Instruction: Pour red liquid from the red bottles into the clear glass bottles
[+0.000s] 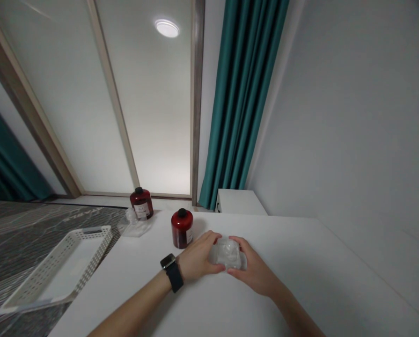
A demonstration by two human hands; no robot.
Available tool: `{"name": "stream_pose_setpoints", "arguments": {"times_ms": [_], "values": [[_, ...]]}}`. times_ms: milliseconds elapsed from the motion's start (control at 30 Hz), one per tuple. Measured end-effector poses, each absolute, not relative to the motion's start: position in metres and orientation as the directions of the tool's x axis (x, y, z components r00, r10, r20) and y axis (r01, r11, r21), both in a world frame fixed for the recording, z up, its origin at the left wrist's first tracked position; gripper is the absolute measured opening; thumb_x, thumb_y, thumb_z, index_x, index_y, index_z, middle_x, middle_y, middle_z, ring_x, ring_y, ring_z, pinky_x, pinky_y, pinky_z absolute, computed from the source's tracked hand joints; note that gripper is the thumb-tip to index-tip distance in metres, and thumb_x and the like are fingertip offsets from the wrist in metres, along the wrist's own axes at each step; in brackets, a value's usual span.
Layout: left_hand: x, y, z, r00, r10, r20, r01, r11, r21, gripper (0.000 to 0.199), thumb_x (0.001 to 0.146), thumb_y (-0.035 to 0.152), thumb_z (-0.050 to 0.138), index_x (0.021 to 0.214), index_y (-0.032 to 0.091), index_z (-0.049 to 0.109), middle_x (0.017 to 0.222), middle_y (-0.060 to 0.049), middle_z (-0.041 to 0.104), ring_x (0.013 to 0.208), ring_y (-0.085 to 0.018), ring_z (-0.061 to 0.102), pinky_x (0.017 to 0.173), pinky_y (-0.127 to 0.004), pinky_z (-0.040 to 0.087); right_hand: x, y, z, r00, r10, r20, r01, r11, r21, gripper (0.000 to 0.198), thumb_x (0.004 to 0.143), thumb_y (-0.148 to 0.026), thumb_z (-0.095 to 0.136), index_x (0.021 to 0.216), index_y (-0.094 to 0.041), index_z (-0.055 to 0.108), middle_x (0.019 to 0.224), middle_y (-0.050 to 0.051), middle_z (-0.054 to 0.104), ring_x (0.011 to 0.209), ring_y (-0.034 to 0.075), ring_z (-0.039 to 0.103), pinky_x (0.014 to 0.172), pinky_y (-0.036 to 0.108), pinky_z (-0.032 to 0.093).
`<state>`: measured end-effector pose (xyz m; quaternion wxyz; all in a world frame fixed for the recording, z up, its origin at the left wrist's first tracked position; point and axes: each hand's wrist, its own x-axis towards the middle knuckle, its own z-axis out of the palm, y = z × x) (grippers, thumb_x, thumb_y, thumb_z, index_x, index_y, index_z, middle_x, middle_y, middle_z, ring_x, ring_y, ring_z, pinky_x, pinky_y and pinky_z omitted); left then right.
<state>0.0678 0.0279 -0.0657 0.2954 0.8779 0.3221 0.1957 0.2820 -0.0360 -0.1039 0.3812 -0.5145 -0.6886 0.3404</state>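
A pale frosted-glass door [160, 112] is standing behind the workplace, its smooth panels showing a round white light, while a teal curtain [242, 103] is hanging in deep vertical folds beside a plain grey wall [356, 107]. A smooth white table [293, 262] is filling the foreground, and a boxy white cabinet [240, 201] is standing beyond its far edge. Over the middle of the table, a clear plastic piece [228, 253] is sitting between the two hands, glossy, crinkled with highlights and roughly rectangular. The left hand [200, 257], wearing a black-strapped watch [172, 271], is gripping its left side, fingers curving partly closed, thumb along the near edge. The right hand [253, 271] is gripping the right side likewise, its curled fingers opening only as wide as the plastic.

Near the left hand, a rounded dark-red bottle [182, 229] with a black cap is standing upright; its contents are not showing clearly. A matching bottle [141, 201] is standing farther left, with clear plastic packaging [137, 228] lying just before it. Left of the table, a perforated white basket [106, 234] is showing its flat, pale base.
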Motion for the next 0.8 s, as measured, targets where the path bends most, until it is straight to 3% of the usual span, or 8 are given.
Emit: {"name": "stream_pose_setpoints", "arguments": {"times_ms": [400, 800], "values": [[0.081, 0.033, -0.080, 0.705, 0.694, 0.147, 0.402, -0.561, 0.723, 0.056, 0.072, 0.024, 0.079, 0.121, 0.018, 0.052, 0.114, -0.010, 0.062, 0.103, -0.027, 0.060, 0.093, -0.039, 0.048, 0.295, -0.024, -0.110, -0.222, 0.953, 0.205, 0.466, 0.288, -0.836, 0.074, 0.070, -0.014, 0.074, 0.138, -0.021, 0.044, 0.134, 0.010, 0.053, 0.127, 0.026, 0.049, 0.112, 0.045, 0.033], [0.165, 0.046, -0.082, 0.739, 0.660, 0.136, 0.448, -0.632, 0.632, 0.054, 0.070, 0.030, 0.081, 0.116, 0.019, 0.053, 0.113, -0.010, 0.065, 0.103, -0.029, 0.061, 0.091, -0.039, 0.047, 0.378, -0.038, -0.112, -0.166, 0.961, 0.223, 0.576, 0.278, -0.768, 0.076, 0.077, -0.017, 0.066, 0.147, -0.021, 0.037, 0.143, 0.013, 0.049, 0.134, 0.029, 0.043, 0.114, 0.052, 0.031]]}}
